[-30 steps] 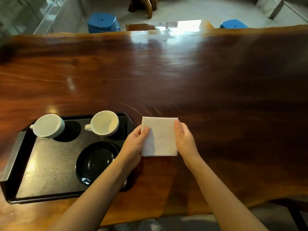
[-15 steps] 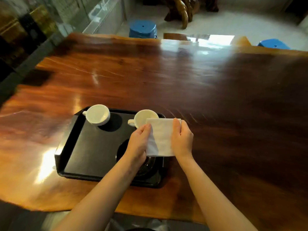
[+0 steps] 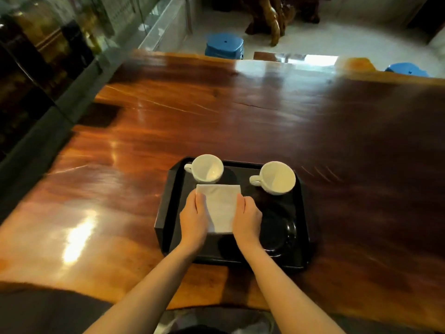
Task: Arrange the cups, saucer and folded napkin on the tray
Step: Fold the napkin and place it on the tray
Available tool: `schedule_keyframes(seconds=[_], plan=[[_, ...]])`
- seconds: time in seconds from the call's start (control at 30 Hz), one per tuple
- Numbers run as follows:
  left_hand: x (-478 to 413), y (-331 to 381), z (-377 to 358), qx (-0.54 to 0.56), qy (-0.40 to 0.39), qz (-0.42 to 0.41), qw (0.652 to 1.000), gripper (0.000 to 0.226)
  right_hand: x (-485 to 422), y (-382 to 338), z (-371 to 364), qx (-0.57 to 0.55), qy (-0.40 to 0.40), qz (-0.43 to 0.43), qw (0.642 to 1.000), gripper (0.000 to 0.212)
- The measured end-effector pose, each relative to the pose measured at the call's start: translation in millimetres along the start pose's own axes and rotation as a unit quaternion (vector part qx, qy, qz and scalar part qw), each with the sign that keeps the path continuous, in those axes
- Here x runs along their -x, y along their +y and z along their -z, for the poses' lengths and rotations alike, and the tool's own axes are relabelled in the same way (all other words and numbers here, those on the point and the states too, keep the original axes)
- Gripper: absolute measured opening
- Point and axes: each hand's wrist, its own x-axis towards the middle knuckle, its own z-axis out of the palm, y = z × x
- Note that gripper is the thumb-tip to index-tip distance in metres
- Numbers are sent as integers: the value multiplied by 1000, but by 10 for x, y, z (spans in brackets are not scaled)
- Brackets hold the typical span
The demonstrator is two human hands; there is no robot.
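Head view: we read no writing anywhere. Our left hand [image 3: 193,219] and right hand [image 3: 246,219] pinch the folded napkin [image 3: 220,208] over the tray [image 3: 168,198], lower centre, long axis running away from us.

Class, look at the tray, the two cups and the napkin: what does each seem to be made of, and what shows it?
Tray: black, matte, likely plastic or lacquered wood.
Cups: glossy white, probably glazed ceramic, with soft highlights.
Napkin: white, folded flat, paper or cloth; unclear which.
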Motion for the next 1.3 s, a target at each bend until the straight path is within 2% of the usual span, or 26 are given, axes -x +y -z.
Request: schedule_keyframes(seconds=[0.2, 0.33, 0.47, 0.67, 0.8, 1.0, 1.17, 1.3], plan=[[-231, -94, 299, -51, -36, -28, 998, 25, 13, 22, -390, 21, 29, -15, 999, 33], [-311, -161, 328, -71, -60, -42, 995, 27, -22, 114, -471, 93, -19, -12, 995, 33], [-328, -347, 341, -73, -53, 2, 996, 32, 10, 207, -532, 92, -12, 0, 996, 28], [-401, -554, 395, -107, -67, 47, 991, 33, 76, 402, -753, 91, -13, -39, 995, 31], [-501, -715, 363, -148, -92, 87, 981, 32, 24, 479, -821, 137, -16, -73, 988, 33], [-472, -801, 309, -199, -116, 97, 968, 37, 30, 450, -813, 235, -26, -112, 965, 25], [-316, -770, 411, -230, -151, 55, 960, 62, 129, 482, -851, 296, -9, -85, 952, 27], [-211, -683, 578, -168, -188, 0, 968, 62, 220, 537, -760, 335, 28, -54, 940, 40]])
